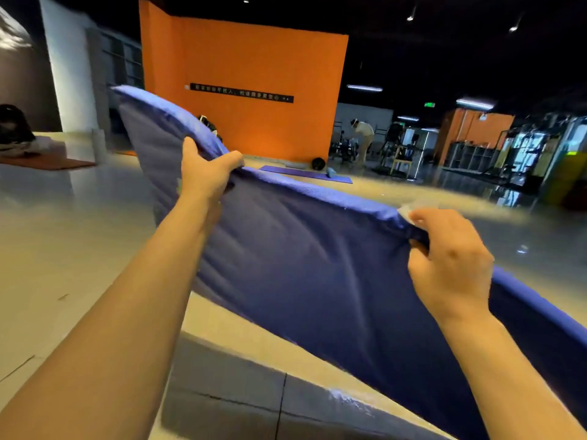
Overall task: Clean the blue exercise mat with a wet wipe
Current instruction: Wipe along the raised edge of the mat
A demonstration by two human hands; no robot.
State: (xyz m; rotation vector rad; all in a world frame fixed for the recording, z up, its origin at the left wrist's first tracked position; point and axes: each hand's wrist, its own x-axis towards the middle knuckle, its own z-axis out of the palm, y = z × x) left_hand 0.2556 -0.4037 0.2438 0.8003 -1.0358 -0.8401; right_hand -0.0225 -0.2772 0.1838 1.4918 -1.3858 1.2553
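Both arms outstretched, left hand (208, 173) and right hand (451, 265) fingers pinching raised mat (301, 255) edge.

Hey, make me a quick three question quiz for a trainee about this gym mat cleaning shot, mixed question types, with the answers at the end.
1. True or false: the blue exercise mat lies flat on the floor.
2. Which hand holds the wet wipe against the mat's top edge? A) left hand B) right hand
3. Fill in: the big wall behind the mat is ____.

Key: 1 false, both hands grip its lifted edge; 2 B; 3 orange.
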